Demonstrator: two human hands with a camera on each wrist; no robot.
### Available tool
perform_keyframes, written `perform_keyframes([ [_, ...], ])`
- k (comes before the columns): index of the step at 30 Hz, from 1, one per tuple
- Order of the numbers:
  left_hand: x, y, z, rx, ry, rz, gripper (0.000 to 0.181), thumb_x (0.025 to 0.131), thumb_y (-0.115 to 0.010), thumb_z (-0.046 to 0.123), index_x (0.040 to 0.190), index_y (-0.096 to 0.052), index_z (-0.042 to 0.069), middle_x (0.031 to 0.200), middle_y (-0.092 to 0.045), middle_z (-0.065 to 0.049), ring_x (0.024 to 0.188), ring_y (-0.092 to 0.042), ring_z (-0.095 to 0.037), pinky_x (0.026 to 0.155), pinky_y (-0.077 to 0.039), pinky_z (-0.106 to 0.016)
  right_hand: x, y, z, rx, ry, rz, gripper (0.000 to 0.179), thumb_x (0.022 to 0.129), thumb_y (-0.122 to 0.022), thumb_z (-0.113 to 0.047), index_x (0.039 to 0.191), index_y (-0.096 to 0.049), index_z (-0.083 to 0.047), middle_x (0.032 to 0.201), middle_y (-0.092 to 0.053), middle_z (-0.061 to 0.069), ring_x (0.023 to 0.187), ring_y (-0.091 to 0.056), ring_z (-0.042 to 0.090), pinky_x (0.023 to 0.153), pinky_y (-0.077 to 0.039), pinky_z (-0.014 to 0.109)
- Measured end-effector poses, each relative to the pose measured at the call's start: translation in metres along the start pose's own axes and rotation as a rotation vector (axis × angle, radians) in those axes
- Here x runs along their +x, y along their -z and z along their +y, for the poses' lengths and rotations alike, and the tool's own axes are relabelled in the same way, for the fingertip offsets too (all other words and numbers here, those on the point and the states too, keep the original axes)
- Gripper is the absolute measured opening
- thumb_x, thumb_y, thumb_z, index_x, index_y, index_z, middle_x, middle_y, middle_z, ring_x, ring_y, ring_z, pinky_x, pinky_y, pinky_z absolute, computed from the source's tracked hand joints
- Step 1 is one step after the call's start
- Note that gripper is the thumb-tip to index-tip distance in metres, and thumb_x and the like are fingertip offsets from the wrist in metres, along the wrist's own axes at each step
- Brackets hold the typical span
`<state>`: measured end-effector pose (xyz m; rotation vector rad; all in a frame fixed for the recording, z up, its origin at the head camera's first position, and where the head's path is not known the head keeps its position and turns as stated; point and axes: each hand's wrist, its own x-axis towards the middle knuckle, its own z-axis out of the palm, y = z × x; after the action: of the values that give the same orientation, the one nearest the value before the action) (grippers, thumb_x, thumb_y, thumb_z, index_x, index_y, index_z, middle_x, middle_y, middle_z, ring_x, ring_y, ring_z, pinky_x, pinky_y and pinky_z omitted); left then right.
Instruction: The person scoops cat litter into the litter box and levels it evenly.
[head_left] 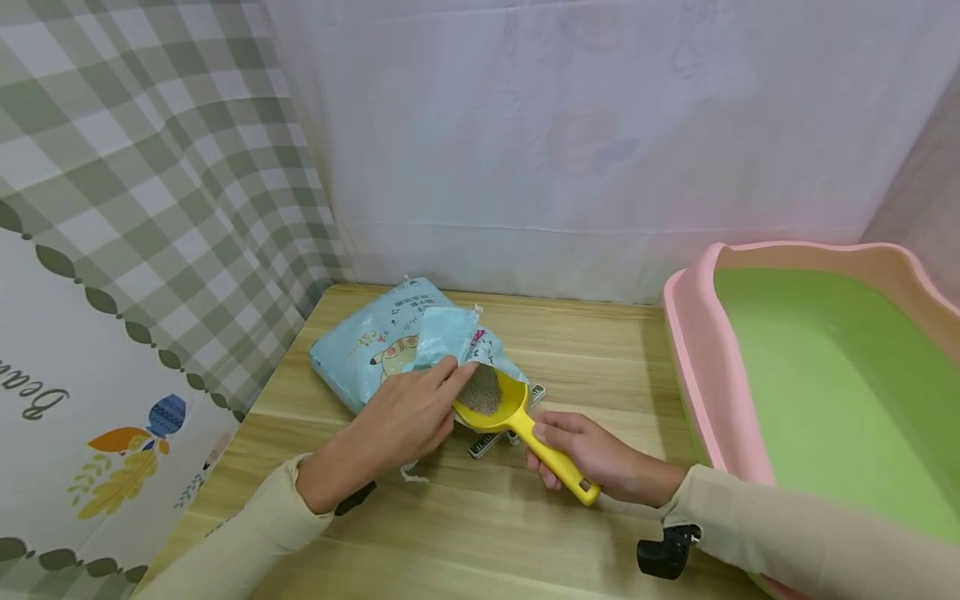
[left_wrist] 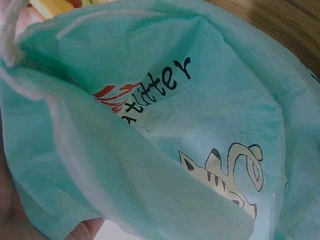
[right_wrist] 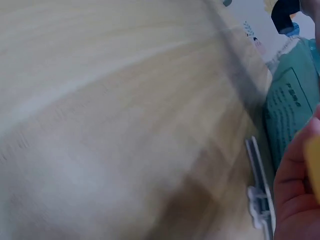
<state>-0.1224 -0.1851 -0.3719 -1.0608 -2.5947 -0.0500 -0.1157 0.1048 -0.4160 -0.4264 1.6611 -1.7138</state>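
Note:
A light blue cat litter bag (head_left: pixel 386 333) lies on the table with its mouth toward the right. My left hand (head_left: pixel 408 408) holds the edge of the bag's mouth; folded plastic (left_wrist: pixel 145 165) with cat drawings fills the left wrist view. My right hand (head_left: pixel 592 457) grips the handle of a yellow scoop (head_left: pixel 558 461). Grey-brown cat litter (head_left: pixel 482 390) lies in the scoop's bowl, which is at the bag's mouth, partly behind the left fingers. In the right wrist view only part of the right hand (right_wrist: pixel 297 200) and a blurred yellow edge of the scoop show.
At the right stands a large litter box with a pink rim (head_left: pixel 716 367) and a green inside. A thin dark-and-white strip-like object (head_left: pixel 486 444) lies on the wooden table (head_left: pixel 450 542) under the scoop. A checked cloth (head_left: pixel 172 150) hangs at the left, a whitish sheet (head_left: pixel 525 150) behind.

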Motion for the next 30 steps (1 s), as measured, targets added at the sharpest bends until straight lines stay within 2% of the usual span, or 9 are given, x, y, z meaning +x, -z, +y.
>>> perform_keyframes([
  [4, 0.0, 0.0, 0.0, 0.002, -0.003, 0.002, 0.057, 0.089, -0.082, 0.007, 0.142, -0.064, -0.002, 0.102, -0.058, -0.008, 0.061, -0.043, -0.013, 0.048, -0.041, -0.024, -0.003, -0.004, 0.007, 0.096, -0.007, -0.039, 0.031, 0.118, -0.04, -0.015, 0.123, -0.053, 0.013, 0.097, -0.068, 0.011, 0.075, -0.066, 0.014, 0.072, -0.058, 0.028],
  [12, -0.001, 0.0, 0.001, -0.006, -0.013, 0.013, 0.059, 0.088, -0.083, 0.005, 0.143, -0.064, -0.002, 0.101, -0.057, -0.007, 0.06, -0.043, -0.012, 0.048, -0.04, -0.024, -0.002, -0.006, 0.01, 0.169, -0.012, -0.076, 0.026, 0.117, -0.04, -0.01, 0.124, -0.053, 0.011, 0.101, -0.07, 0.012, 0.083, -0.068, 0.016, 0.078, -0.06, 0.029],
  [19, -0.001, 0.0, 0.0, -0.006, -0.016, 0.004, 0.06, 0.087, -0.081, 0.004, 0.145, -0.063, -0.003, 0.102, -0.057, -0.008, 0.059, -0.043, -0.013, 0.048, -0.041, -0.025, -0.008, -0.006, 0.004, 0.174, -0.029, -0.068, 0.03, 0.117, -0.039, -0.01, 0.126, -0.053, 0.016, 0.101, -0.07, 0.012, 0.083, -0.068, 0.016, 0.078, -0.059, 0.028],
  [24, -0.001, 0.001, 0.0, 0.008, -0.013, -0.003, 0.061, 0.088, -0.081, 0.005, 0.145, -0.063, -0.003, 0.103, -0.058, -0.008, 0.059, -0.043, -0.012, 0.047, -0.04, -0.025, -0.017, -0.008, -0.003, 0.144, -0.052, -0.026, 0.032, 0.117, -0.041, -0.013, 0.127, -0.055, 0.014, 0.099, -0.069, 0.011, 0.08, -0.064, 0.015, 0.075, -0.057, 0.027],
  [30, -0.001, 0.003, -0.001, 0.002, -0.008, -0.011, 0.06, 0.088, -0.08, 0.005, 0.146, -0.063, -0.002, 0.102, -0.058, -0.008, 0.058, -0.042, -0.012, 0.047, -0.039, -0.025, -0.031, -0.009, -0.007, 0.105, -0.077, 0.006, 0.029, 0.116, -0.046, -0.017, 0.119, -0.06, 0.008, 0.098, -0.069, 0.01, 0.078, -0.062, 0.015, 0.074, -0.054, 0.026],
])
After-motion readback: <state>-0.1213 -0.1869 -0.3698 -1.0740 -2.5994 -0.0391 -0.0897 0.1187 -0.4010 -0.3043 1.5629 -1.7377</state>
